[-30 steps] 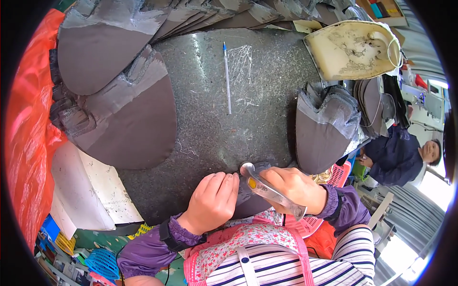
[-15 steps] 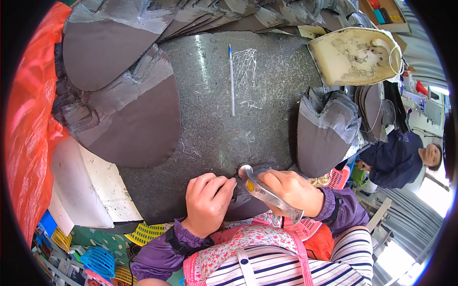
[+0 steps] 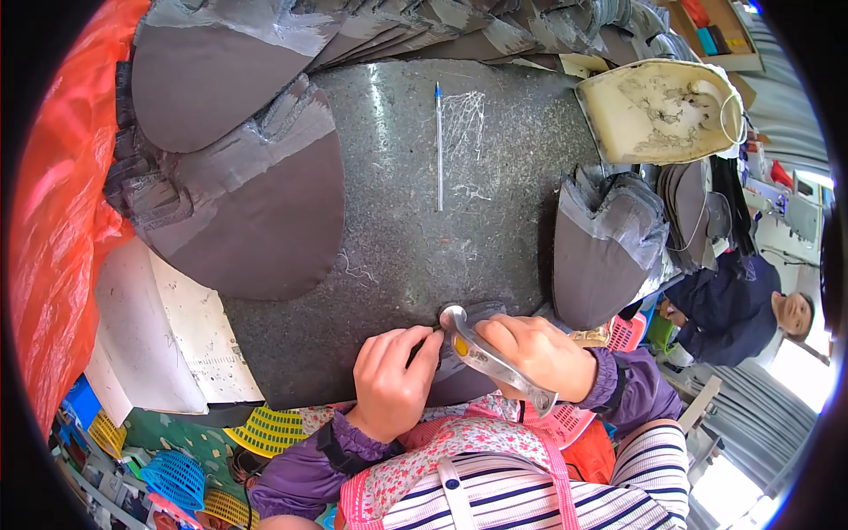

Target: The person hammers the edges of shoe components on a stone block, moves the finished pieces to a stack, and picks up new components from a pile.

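My left hand (image 3: 390, 375) pinches a dark piece (image 3: 455, 386); my right hand (image 3: 543, 352) grips a metal tool (image 3: 491, 359). This piece seems half-worked; which stacks (image 3: 596, 274) are done, I can't tell.

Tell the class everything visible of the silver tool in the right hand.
The silver tool looks metallic: a shiny, slightly curved bar with a rounded upper end, a yellow patch near it and a wider lower end. It slants down rightward, held in the right hand, its rounded end close to the left hand; contact there is unclear.
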`<state>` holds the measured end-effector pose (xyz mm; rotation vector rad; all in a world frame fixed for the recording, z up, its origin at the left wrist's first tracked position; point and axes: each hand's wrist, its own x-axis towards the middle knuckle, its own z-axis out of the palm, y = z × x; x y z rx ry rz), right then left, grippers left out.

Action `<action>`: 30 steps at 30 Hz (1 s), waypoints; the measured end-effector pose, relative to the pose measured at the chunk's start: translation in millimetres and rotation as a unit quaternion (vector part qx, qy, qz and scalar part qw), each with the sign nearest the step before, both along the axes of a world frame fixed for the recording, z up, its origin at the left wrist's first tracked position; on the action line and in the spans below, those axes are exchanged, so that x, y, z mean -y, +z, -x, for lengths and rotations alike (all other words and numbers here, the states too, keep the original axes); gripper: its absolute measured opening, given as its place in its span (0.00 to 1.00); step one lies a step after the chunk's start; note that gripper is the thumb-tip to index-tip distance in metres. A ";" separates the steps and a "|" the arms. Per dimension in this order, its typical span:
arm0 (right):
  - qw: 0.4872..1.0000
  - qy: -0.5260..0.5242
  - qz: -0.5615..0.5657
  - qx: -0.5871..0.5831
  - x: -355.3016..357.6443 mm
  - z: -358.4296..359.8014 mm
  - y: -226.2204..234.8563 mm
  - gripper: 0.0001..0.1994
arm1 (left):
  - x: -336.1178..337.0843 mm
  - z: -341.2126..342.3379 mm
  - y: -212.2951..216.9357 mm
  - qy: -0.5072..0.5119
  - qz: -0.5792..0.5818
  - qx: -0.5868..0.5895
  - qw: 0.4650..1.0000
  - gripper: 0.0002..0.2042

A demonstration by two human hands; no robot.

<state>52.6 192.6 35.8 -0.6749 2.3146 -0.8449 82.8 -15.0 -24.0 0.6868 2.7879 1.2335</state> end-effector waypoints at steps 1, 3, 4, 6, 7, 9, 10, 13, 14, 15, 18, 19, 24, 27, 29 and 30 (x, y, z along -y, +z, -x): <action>1.000 0.001 0.000 0.000 0.0 0.0 -0.5 0.15 | 0.7 -2.8 -1.9 0.018 -0.034 0.010 0.999 0.11; 1.000 -0.001 0.006 -0.003 -0.8 -0.6 -0.7 0.16 | 0.5 -6.3 -6.0 0.037 -0.069 0.021 0.997 0.12; 1.000 -0.003 0.010 -0.005 -0.9 -0.8 -0.8 0.17 | 0.0 -7.7 -8.4 0.035 -0.083 0.020 0.996 0.12; 1.000 0.000 0.010 -0.002 -0.7 0.0 -0.3 0.17 | -0.4 -10.0 -11.1 0.030 -0.113 0.017 0.993 0.12; 1.000 0.001 0.011 0.000 -0.8 0.8 0.1 0.18 | -0.2 -9.8 -10.9 0.031 -0.112 0.018 0.993 0.12; 1.000 0.002 0.011 0.002 -0.9 1.1 -0.1 0.19 | 0.8 -8.1 -10.2 0.009 -0.103 0.013 0.995 0.12; 1.000 0.001 0.013 0.003 -1.0 0.7 -0.4 0.19 | 1.3 -7.6 -9.7 -0.002 -0.098 0.010 0.995 0.12; 1.000 -0.003 0.015 0.007 -1.4 -0.1 -0.6 0.20 | 2.6 -7.5 -6.6 0.014 -0.082 0.004 0.997 0.12; 1.000 -0.002 0.015 0.005 -1.3 -0.3 -0.8 0.21 | 2.9 -7.8 -6.2 0.022 -0.073 0.000 0.997 0.13; 1.000 -0.002 0.015 0.004 -1.3 -0.5 -1.1 0.21 | 3.0 -8.4 -7.0 0.022 -0.073 0.002 0.997 0.13; 1.000 0.001 0.015 0.003 -1.8 -0.2 -1.1 0.21 | 3.4 -8.6 -10.6 -0.014 -0.092 -0.005 0.996 0.11; 1.000 0.002 0.014 0.002 -2.2 -0.1 -0.9 0.20 | 3.3 -8.4 -9.4 -0.014 -0.092 -0.005 0.996 0.11; 0.999 -0.004 0.026 -0.024 -3.0 0.6 -2.2 0.16 | -2.7 -8.4 -0.5 -0.077 0.031 -0.077 0.994 0.11; 0.999 0.030 -0.019 -0.003 -0.4 4.4 0.1 0.14 | -6.4 -9.9 0.0 -0.094 0.101 -0.121 0.983 0.12; 0.998 0.048 -0.042 0.006 0.0 5.3 1.5 0.13 | -7.4 -9.1 0.4 -0.093 0.105 -0.132 0.981 0.13; 0.998 0.029 -0.048 -0.008 -0.9 4.9 3.1 0.12 | -7.5 -8.2 1.4 -0.092 0.107 -0.139 0.980 0.14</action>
